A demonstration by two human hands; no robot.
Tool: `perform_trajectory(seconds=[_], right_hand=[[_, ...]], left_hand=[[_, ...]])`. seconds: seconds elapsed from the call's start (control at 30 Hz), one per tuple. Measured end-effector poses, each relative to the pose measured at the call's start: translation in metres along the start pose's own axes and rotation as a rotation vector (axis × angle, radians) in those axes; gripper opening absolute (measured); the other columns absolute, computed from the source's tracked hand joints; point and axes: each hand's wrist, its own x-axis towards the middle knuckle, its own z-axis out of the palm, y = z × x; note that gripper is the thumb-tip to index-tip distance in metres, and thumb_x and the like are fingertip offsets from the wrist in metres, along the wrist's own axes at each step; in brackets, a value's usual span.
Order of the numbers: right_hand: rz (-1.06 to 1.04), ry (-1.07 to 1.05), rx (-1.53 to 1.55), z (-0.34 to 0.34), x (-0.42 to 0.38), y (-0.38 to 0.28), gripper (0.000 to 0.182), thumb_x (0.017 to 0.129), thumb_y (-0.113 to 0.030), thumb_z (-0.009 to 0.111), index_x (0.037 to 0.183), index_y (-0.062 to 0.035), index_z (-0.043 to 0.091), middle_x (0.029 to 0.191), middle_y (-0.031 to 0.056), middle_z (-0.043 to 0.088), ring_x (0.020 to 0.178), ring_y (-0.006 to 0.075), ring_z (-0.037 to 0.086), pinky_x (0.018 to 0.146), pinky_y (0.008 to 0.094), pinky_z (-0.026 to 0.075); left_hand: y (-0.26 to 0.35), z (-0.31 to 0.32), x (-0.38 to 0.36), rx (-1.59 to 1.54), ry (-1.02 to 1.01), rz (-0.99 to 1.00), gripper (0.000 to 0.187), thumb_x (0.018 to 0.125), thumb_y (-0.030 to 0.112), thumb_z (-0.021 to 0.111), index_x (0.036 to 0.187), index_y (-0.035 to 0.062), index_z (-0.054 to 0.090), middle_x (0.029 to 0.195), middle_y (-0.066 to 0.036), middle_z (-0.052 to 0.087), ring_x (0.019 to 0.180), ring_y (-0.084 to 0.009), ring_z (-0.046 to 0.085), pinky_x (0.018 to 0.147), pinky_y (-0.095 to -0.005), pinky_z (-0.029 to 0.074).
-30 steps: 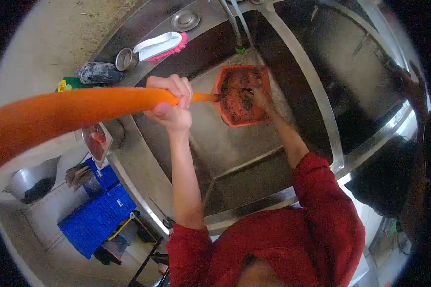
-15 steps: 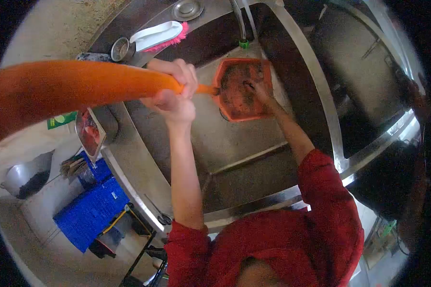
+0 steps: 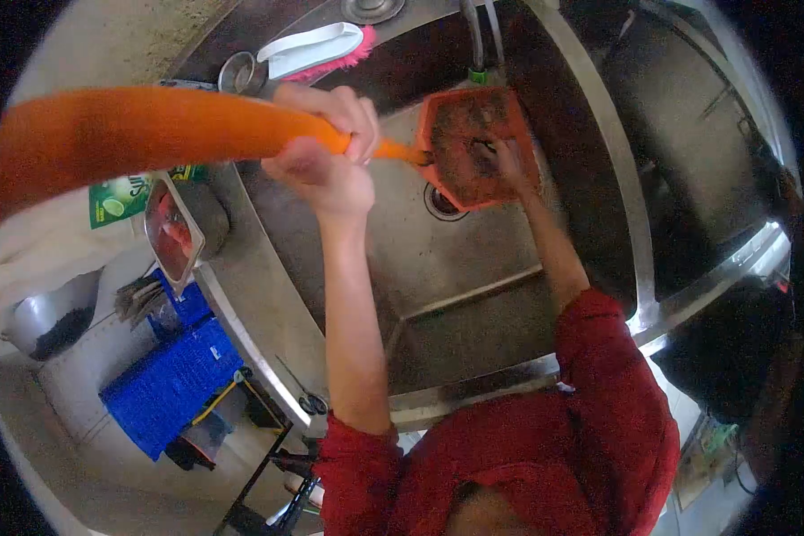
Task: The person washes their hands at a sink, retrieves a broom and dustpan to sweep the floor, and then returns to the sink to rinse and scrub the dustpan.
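Note:
A long-handled orange dustpan [image 3: 456, 116] lies tilted in the steel sink [image 3: 411, 259], with dark wet-looking patches on its pan. My left hand [image 3: 335, 147] is closed around the dustpan's thick orange handle, which reaches toward the camera at the left. Inside the pan is my right hand [image 3: 507, 163], its fingers bent over a small dark thing that I cannot make out. Just above the pan, the tap [image 3: 475, 40] has a green ring at its mouth. Part of the drain [image 3: 441, 204] shows beside the pan's lower edge.
A white brush with pink bristles [image 3: 317, 52] and a small metal cup [image 3: 238, 73] sit on the sink's back ledge. To the left are a metal tray [image 3: 174, 230], scissors [image 3: 312, 404] and a blue mat [image 3: 171, 384]. A second basin [image 3: 679, 161] lies right.
The whole view has shifted slightly. The dustpan has moved a little to the right, showing more of the drain. My right hand has moved slightly within the pan; my left keeps its grip.

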Motion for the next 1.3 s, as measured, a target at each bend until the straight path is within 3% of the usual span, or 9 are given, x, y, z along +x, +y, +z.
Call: perform_trajectory(seconds=[0.33,0.43,0.63,0.83,0.9,1.03,1.1,1.23,1.3], right_hand=[[0.024,0.184,-0.176,0.000,0.010,-0.038,0.031,0.079,-0.011,0.045,0.109,-0.0042,0.046,0.084,0.0141,0.057,0.073,0.0278,0.055,0.066,0.0363,0.044],[0.184,-0.301,-1.195,0.029,-0.014,0.007,0.034,0.078,-0.007,0.044,0.111,-0.0048,0.043,0.082,0.0160,0.056,0.071,0.0297,0.055,0.063,0.0372,0.044],[-0.176,-0.035,-0.475,0.015,-0.008,-0.017,0.030,0.078,-0.009,0.047,0.107,-0.0019,0.046,0.084,0.0192,0.056,0.071,0.0287,0.055,0.061,0.0386,0.044],[-0.139,0.108,-0.430,0.020,0.021,0.013,0.031,0.077,-0.014,0.052,0.103,0.0010,0.048,0.089,0.0160,0.056,0.079,0.0250,0.056,0.070,0.0349,0.044],[0.236,0.107,0.292,0.016,0.040,0.018,0.026,0.076,-0.015,0.049,0.099,-0.0037,0.051,0.102,0.0166,0.050,0.095,0.0305,0.047,0.079,0.0357,0.038],[0.246,0.241,0.395,-0.002,0.044,-0.014,0.034,0.072,-0.007,0.055,0.105,-0.0045,0.049,0.098,0.0147,0.054,0.094,0.0236,0.052,0.080,0.0337,0.042],[-0.277,0.153,-0.757,0.014,0.021,-0.068,0.036,0.071,-0.008,0.056,0.106,-0.0050,0.048,0.105,0.0143,0.050,0.095,0.0252,0.051,0.081,0.0354,0.041],[-0.185,0.002,-0.690,0.019,0.031,-0.003,0.039,0.072,-0.012,0.056,0.108,-0.0033,0.046,0.113,0.0153,0.044,0.100,0.0274,0.047,0.083,0.0368,0.039],[0.154,0.146,0.106,0.024,0.036,0.007,0.039,0.072,-0.013,0.056,0.108,-0.0022,0.045,0.115,0.0155,0.042,0.101,0.0298,0.045,0.084,0.0361,0.038]], left_hand=[[-0.009,0.018,0.000,-0.039,-0.062,-0.008,0.046,0.074,0.047,0.052,0.069,0.0037,0.038,0.049,0.001,0.033,0.038,-0.0057,0.031,0.036,-0.0177,0.020],[-0.011,0.024,0.002,-0.044,-0.039,-0.021,0.048,0.073,0.049,0.052,0.069,0.0032,0.038,0.049,0.001,0.033,0.038,-0.0057,0.031,0.036,-0.0177,0.020],[-0.010,0.015,0.005,0.145,-0.062,-0.059,0.055,0.068,0.066,0.035,0.071,0.0116,0.036,0.044,0.003,0.026,0.032,-0.0066,0.020,0.030,-0.0201,0.013],[-0.007,0.013,0.007,0.146,-0.047,-0.066,0.056,0.067,0.067,0.035,0.071,0.0114,0.036,0.043,0.003,0.027,0.031,-0.0064,0.020,0.031,-0.0199,0.014],[-0.009,0.014,0.006,0.075,-0.050,-0.045,0.054,0.070,0.061,0.040,0.070,0.0069,0.036,0.044,0.002,0.028,0.033,-0.0058,0.022,0.032,-0.0193,0.016],[-0.012,0.014,0.007,-0.015,-0.062,0.002,0.053,0.073,0.054,0.047,0.069,0.0019,0.036,0.045,0.001,0.029,0.035,-0.0053,0.025,0.034,-0.0186,0.018],[-0.012,0.016,0.008,-0.002,-0.059,-0.008,0.053,0.073,0.054,0.047,0.068,0.0020,0.036,0.045,0.001,0.029,0.035,-0.0052,0.025,0.034,-0.0186,0.018],[-0.012,0.016,0.009,0.018,-0.069,-0.029,0.053,0.073,0.055,0.046,0.068,0.0023,0.036,0.045,0.001,0.029,0.035,-0.0051,0.025,0.034,-0.0185,0.018],[-0.012,0.013,0.007,-0.019,-0.062,-0.057,0.053,0.073,0.055,0.046,0.068,0.0025,0.036,0.044,0.001,0.029,0.034,-0.0051,0.025,0.034,-0.0184,0.018]])
